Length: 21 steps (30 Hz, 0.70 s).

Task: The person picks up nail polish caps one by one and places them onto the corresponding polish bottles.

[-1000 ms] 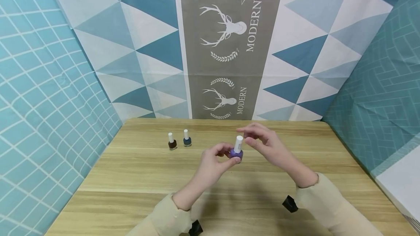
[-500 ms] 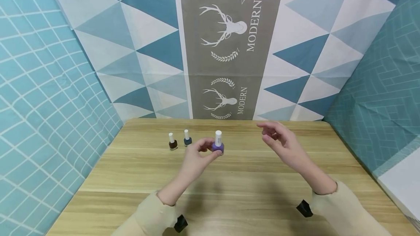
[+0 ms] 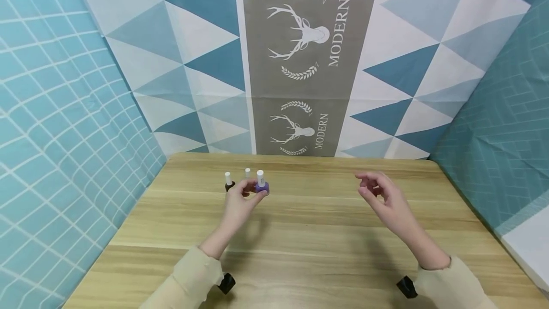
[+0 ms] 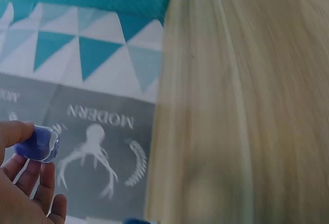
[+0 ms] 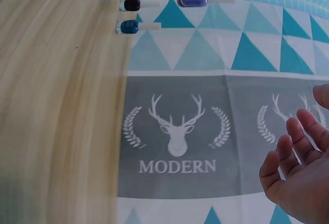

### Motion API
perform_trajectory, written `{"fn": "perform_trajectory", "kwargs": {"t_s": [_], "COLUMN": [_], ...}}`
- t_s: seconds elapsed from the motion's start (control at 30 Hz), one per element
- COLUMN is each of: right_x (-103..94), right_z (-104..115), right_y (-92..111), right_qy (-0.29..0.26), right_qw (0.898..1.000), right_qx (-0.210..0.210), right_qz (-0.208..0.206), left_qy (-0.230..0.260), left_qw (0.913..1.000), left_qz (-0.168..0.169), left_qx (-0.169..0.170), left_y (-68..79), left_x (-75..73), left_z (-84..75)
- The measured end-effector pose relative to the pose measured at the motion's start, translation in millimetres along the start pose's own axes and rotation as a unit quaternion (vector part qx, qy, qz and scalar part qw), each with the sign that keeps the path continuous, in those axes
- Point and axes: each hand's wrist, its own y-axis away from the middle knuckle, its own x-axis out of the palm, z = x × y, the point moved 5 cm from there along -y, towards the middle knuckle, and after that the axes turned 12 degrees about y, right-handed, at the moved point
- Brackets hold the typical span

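Note:
My left hand (image 3: 238, 204) pinches a purple nail polish bottle (image 3: 262, 187) with a white cap between thumb and fingers, cap up, above the table. In the left wrist view the thumb lies across the purple glass (image 4: 37, 143). Two more white-capped bottles stand upright behind that hand: a dark, near-black nail polish (image 5: 132, 4) and a dark blue nail polish (image 5: 129, 26). In the head view the hand partly hides both. My right hand (image 3: 388, 204) hovers over the right side of the table, fingers loosely bent, holding nothing.
The wooden table (image 3: 309, 252) ends at a patterned back wall cloth (image 3: 300, 61). Blue tiled cloth (image 3: 55, 108) hangs at the left and teal cloth (image 3: 493, 147) at the right. A white block-like object (image 3: 527, 247) sits at the right edge.
My left hand has carried the purple nail polish leftward, towards the two standing bottles. My right hand has drawn away to the right. The view has shifted slightly.

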Motion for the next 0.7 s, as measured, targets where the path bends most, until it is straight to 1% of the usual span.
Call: {"fn": "perform_trajectory", "kwargs": {"t_s": [0.13,0.3,0.37,0.57,0.7], "right_x": [2.6,3.0,4.4,15.7,21.1], "right_z": [-3,6,4,-21,-30], "right_y": [4,5,6,11,14], "right_qy": [0.022,0.041,0.043,0.05,0.056], "right_qw": [1.0,0.999,0.999,0.998,0.997], "right_qx": [0.001,-0.008,-0.011,-0.031,-0.042], "right_qz": [-0.003,-0.016,-0.025,-0.036,-0.035], "left_qy": [-0.018,-0.038,-0.044,-0.065,-0.072], "left_qw": [0.9996,0.9986,0.9982,0.9962,0.9949], "left_qz": [-0.012,-0.025,-0.025,-0.014,-0.007], "left_qx": [-0.015,-0.028,-0.032,-0.056,-0.07], "left_y": [-4.5,-9.4,-10.9,-15.6,-19.0], "left_x": [-8.4,-18.9,-22.2,-28.6,-30.1], "left_z": [16.7,36.4,42.7,57.9,65.3]}}
